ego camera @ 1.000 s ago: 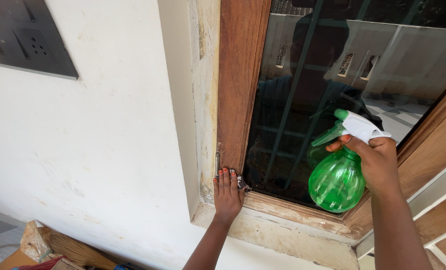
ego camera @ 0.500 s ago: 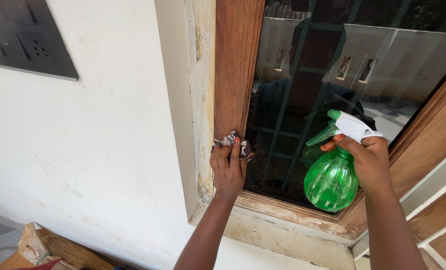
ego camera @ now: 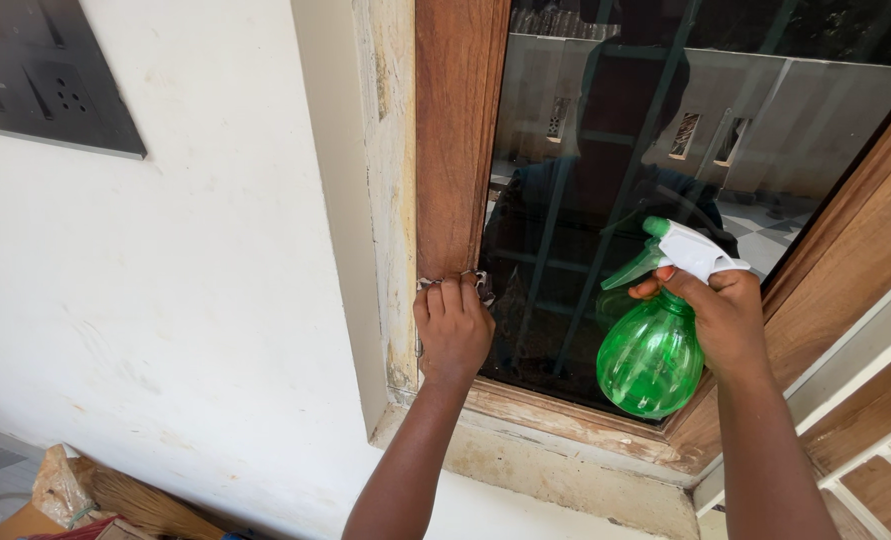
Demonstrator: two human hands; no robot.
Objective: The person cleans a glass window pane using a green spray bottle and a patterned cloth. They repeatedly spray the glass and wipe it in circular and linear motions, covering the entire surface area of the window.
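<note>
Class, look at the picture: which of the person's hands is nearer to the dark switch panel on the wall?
Left. The left hand presses a cloth on the wooden frame, right of the switch panel; the right hand is farther right, holding the spray bottle.

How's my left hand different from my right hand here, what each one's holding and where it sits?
The left hand presses a small patterned cloth flat against the wooden window frame; the right hand grips a green spray bottle in front of the glass. The left hand's fingers point up, while the right hand's curl around the bottle's neck under its white trigger head. Both are raised at the window.
</note>
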